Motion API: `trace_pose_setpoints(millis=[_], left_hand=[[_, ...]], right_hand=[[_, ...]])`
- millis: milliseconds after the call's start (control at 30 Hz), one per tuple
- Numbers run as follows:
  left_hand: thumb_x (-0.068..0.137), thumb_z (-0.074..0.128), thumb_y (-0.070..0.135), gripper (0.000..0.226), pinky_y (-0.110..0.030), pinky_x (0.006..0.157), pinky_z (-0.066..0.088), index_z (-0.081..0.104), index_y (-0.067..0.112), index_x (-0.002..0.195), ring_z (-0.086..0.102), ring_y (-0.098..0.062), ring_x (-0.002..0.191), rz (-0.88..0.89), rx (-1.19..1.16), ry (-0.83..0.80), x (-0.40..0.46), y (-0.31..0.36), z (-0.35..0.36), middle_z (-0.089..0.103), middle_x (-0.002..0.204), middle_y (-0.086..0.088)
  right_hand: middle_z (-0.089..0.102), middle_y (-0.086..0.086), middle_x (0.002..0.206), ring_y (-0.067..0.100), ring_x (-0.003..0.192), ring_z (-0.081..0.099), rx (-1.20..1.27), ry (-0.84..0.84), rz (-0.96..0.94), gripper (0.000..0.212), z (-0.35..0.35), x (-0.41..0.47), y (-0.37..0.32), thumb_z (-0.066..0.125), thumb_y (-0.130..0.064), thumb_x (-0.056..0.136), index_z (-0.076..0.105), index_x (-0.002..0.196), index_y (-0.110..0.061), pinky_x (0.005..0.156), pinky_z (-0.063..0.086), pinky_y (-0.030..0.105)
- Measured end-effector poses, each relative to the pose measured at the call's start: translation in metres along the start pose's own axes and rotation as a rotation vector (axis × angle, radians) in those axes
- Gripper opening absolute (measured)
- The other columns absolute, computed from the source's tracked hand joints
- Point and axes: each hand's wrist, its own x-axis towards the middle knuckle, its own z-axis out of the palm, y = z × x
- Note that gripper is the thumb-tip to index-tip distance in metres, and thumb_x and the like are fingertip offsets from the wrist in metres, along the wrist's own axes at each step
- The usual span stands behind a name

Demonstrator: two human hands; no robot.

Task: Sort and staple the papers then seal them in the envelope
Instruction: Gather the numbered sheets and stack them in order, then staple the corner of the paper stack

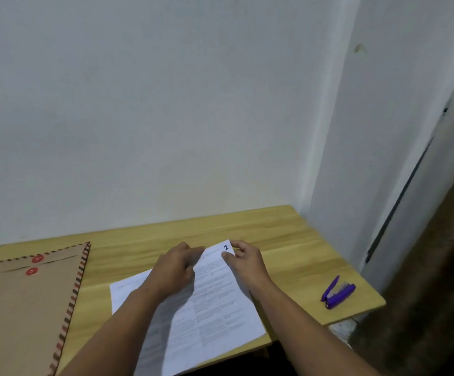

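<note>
A stack of white printed papers (215, 302) lies on the wooden table, its top sheet marked with a blue "1" at the far right corner. My left hand (178, 270) rests flat on the upper left part of the stack. My right hand (243, 257) pinches the top sheet's far right corner beside the number. A large brown envelope (28, 302) with a red and dark striped border and two red string buttons lies flat at the left. A purple stapler (338, 290) sits on the table to the right, apart from both hands.
The wooden table (288, 234) stands against a pale wall, in a corner. Its right edge ends just past the stapler, and its near edge runs under the papers. A dark brown curtain (437, 267) hangs at the right.
</note>
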Motion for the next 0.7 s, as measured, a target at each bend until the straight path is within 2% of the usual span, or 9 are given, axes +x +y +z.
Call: trace_pose_setpoints(millis=[67,133,233,300,367,467,533,600,700], left_hand=[[0.074,0.041,0.011,0.035,-0.044,0.069,0.052,0.058,0.034,0.095,0.050,-0.014,0.077,-0.004,0.032,0.004,0.007,-0.012,0.018,0.047,0.078,0.007],[0.076,0.040,0.012,0.036,-0.041,0.067,0.049,0.060,0.034,0.097,0.049,-0.016,0.077,-0.011,0.049,0.037,0.012,-0.023,0.035,0.046,0.078,0.009],[0.081,0.038,0.015,0.054,-0.038,0.068,0.046,0.064,0.043,0.119,0.052,-0.017,0.081,-0.012,0.087,0.086,0.017,-0.039,0.059,0.048,0.083,0.013],[0.079,0.043,0.012,0.062,-0.036,0.066,0.042,0.065,0.040,0.129,0.054,-0.018,0.080,0.004,0.113,0.139,0.018,-0.048,0.071,0.051,0.086,0.013],[0.076,0.047,0.007,0.064,-0.034,0.067,0.039,0.066,0.033,0.131,0.054,-0.019,0.079,0.010,0.098,0.187,0.021,-0.052,0.078,0.054,0.089,0.011],[0.076,0.048,0.005,0.065,-0.036,0.070,0.042,0.064,0.028,0.134,0.052,-0.019,0.081,0.031,0.087,0.185,0.024,-0.051,0.080,0.055,0.093,0.009],[0.076,0.050,0.006,0.064,-0.037,0.070,0.044,0.063,0.028,0.135,0.053,-0.021,0.081,0.069,0.104,0.172,0.024,-0.051,0.081,0.057,0.096,0.007],[0.078,0.051,0.008,0.062,-0.038,0.071,0.044,0.063,0.027,0.136,0.053,-0.022,0.083,0.084,0.114,0.160,0.023,-0.051,0.082,0.057,0.098,0.006],[0.079,0.052,0.013,0.057,-0.039,0.073,0.044,0.064,0.026,0.133,0.052,-0.023,0.083,0.080,0.141,0.164,0.021,-0.047,0.081,0.056,0.097,0.006]], right_hand=[[0.081,0.009,0.097,0.036,0.095,0.077,-0.012,0.010,0.005,0.017,0.000,0.011,0.015,0.071,-0.008,0.092,0.074,0.108,-0.014,0.090,0.060,0.058],[0.081,0.010,0.095,0.036,0.095,0.077,-0.013,0.031,0.017,0.015,0.000,0.024,0.030,0.073,-0.008,0.088,0.076,0.101,-0.017,0.091,0.060,0.058],[0.075,-0.006,0.074,0.016,0.076,0.071,-0.065,0.128,0.022,0.017,0.002,0.045,0.044,0.076,-0.007,0.087,0.077,0.094,-0.023,0.083,0.059,0.041],[0.074,-0.011,0.069,0.008,0.072,0.069,-0.111,0.187,0.022,0.016,0.003,0.058,0.047,0.079,-0.011,0.084,0.078,0.089,-0.026,0.081,0.058,0.034],[0.077,-0.011,0.073,0.008,0.076,0.072,-0.144,0.211,0.019,0.017,0.005,0.069,0.047,0.080,-0.015,0.080,0.079,0.086,-0.031,0.083,0.060,0.033],[0.078,-0.010,0.079,0.010,0.080,0.075,-0.196,0.217,0.005,0.024,0.006,0.078,0.046,0.076,-0.018,0.077,0.078,0.086,-0.040,0.082,0.063,0.036],[0.078,-0.009,0.078,0.010,0.072,0.074,-0.205,0.238,0.022,0.023,0.005,0.081,0.041,0.070,-0.016,0.078,0.078,0.082,-0.038,0.078,0.064,0.040],[0.078,-0.011,0.080,0.009,0.072,0.072,-0.297,0.264,0.009,0.025,-0.004,0.083,0.033,0.064,-0.013,0.081,0.076,0.074,-0.034,0.074,0.063,0.034],[0.078,-0.007,0.089,0.014,0.084,0.073,-0.521,0.198,-0.027,0.024,-0.039,0.077,0.012,0.062,-0.009,0.086,0.078,0.087,-0.027,0.080,0.060,0.028]])
